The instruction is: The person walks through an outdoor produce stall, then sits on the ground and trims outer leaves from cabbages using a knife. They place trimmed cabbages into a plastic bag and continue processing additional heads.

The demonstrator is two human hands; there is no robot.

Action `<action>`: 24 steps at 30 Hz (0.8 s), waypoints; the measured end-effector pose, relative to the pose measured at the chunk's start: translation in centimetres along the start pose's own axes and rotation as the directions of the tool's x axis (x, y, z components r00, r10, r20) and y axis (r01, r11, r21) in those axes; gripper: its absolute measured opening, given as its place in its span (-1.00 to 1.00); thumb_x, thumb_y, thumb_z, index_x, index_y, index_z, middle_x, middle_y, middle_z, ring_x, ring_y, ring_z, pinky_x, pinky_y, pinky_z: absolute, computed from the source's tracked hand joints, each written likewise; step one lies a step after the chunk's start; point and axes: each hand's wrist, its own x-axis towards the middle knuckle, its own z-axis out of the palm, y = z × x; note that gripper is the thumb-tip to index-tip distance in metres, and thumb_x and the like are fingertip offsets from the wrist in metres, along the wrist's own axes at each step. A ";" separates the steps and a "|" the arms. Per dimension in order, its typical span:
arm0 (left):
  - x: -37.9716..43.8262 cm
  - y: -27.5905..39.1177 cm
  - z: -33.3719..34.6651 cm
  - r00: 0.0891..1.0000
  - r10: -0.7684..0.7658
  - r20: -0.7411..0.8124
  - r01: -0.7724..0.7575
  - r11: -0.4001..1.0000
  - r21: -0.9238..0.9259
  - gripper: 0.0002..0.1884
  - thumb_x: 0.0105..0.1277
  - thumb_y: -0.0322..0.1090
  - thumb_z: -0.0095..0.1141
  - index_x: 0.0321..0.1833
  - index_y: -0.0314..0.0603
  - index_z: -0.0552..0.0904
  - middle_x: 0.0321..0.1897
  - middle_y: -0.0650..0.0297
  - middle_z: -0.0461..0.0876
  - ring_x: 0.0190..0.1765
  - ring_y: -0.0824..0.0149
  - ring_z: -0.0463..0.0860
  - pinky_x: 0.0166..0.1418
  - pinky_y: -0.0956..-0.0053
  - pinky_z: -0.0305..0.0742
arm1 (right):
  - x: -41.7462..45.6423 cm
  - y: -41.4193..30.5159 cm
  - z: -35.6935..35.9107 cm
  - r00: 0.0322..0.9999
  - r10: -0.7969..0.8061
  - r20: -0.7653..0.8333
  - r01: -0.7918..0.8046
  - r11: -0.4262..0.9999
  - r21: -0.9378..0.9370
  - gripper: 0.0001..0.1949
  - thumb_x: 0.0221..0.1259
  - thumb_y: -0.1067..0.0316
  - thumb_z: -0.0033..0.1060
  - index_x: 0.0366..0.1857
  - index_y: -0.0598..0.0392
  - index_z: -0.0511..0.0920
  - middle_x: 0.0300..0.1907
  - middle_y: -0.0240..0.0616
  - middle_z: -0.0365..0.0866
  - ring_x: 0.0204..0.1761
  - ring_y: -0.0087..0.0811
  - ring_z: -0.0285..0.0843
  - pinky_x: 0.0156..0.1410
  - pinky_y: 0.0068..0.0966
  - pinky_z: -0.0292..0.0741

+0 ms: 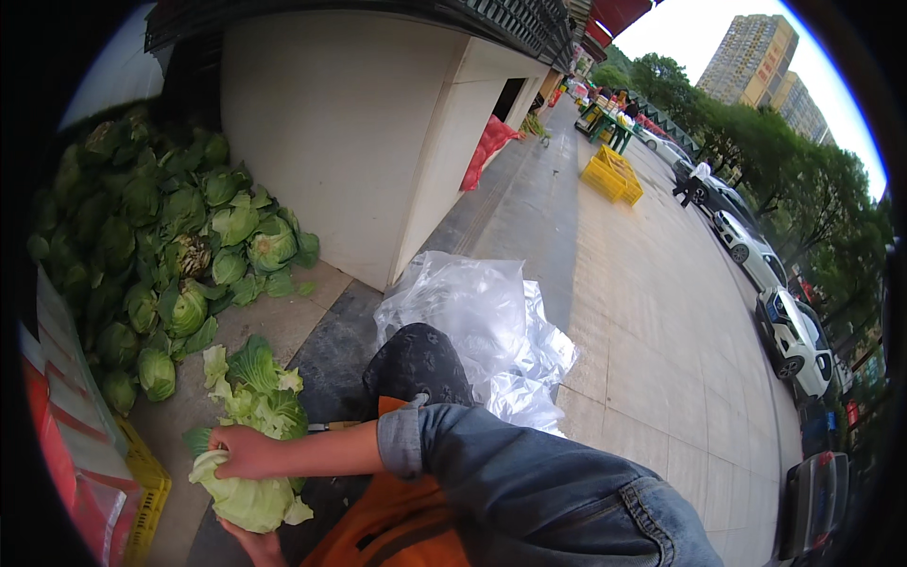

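Observation:
A pale green cabbage (248, 500) with a torn, ragged edge is held between my two hands. My right hand (244, 452) grips its top leaves, fingers curled around a leaf edge, and a darker green leaf (197, 441) sticks out beside the fingers. From below, my left hand (256, 544) supports the cabbage; most of that hand is hidden. Just beyond lie loose, stripped cabbage leaves (262, 397) on the pavement. A tool with a wooden handle (344, 425), perhaps a knife, shows partly behind my right forearm.
A large heap of cabbages (188, 308) lies against the wall (326, 142). At the lower left stands a yellow plastic crate (150, 496). Crumpled clear plastic sheeting (460, 298) spreads beyond my knee (418, 365). Farther off are yellow crates (613, 176), red mesh sacks (485, 152) and parked cars (790, 340).

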 end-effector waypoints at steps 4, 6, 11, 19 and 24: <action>-0.6 -0.4 3.8 0.987 0.028 -0.159 -0.055 0.984 -0.169 -0.29 0.38 0.30 -0.27 0.48 0.06 0.18 0.46 0.24 0.19 0.48 0.11 0.18 0.48 0.03 0.14 | 3.0 -2.3 0.0 0.942 0.278 0.186 -0.333 0.727 0.600 -0.72 -0.07 0.36 0.35 -0.25 0.17 0.53 -0.36 -0.27 0.58 -0.35 -0.45 0.55 -0.25 -0.49 0.50; -0.2 0.3 1.7 0.991 0.088 -0.101 -0.105 0.977 -0.184 -0.30 0.39 0.28 -0.25 0.47 0.06 0.19 0.47 0.23 0.18 0.48 0.11 0.19 0.47 0.03 0.15 | 5.5 -1.7 -0.9 0.979 0.178 0.096 -0.202 0.860 0.469 -0.70 0.02 0.23 0.38 -0.23 0.13 0.55 -0.33 -0.29 0.58 -0.34 -0.46 0.56 -0.25 -0.50 0.53; 0.7 2.1 -5.6 0.946 0.209 0.247 -0.319 0.731 0.603 -0.35 0.41 0.15 -0.19 0.46 0.01 0.22 0.41 0.14 0.28 0.41 0.01 0.28 0.35 0.01 0.29 | 13.5 8.6 -8.2 0.986 -0.094 -0.139 0.014 0.871 -0.491 -0.40 0.01 -0.28 0.28 -0.05 0.03 0.62 -0.13 -0.01 0.66 -0.15 -0.08 0.65 -0.04 -0.30 0.57; -0.6 4.9 -4.5 0.982 0.163 0.098 -0.113 0.915 -0.387 -0.38 0.42 0.13 -0.21 0.46 0.03 0.24 0.44 0.14 0.26 0.46 -0.02 0.22 0.46 -0.15 0.13 | -2.1 20.1 -8.1 0.902 0.429 0.056 -0.227 0.579 -0.783 -0.64 0.04 -0.01 0.25 -0.27 0.07 0.67 -0.22 0.00 0.66 -0.11 0.00 0.61 0.05 -0.14 0.53; -0.7 4.8 -1.2 0.903 0.186 0.388 0.010 0.892 -0.452 -0.20 0.23 0.43 -0.15 0.44 0.14 0.27 0.42 0.20 0.28 0.43 0.03 0.28 0.42 -0.14 0.20 | -5.6 25.4 -5.9 0.859 0.494 -0.136 -0.282 0.234 -0.931 -0.65 0.08 0.20 0.31 -0.07 0.03 0.48 0.01 -0.13 0.50 0.11 -0.11 0.51 0.09 -0.20 0.55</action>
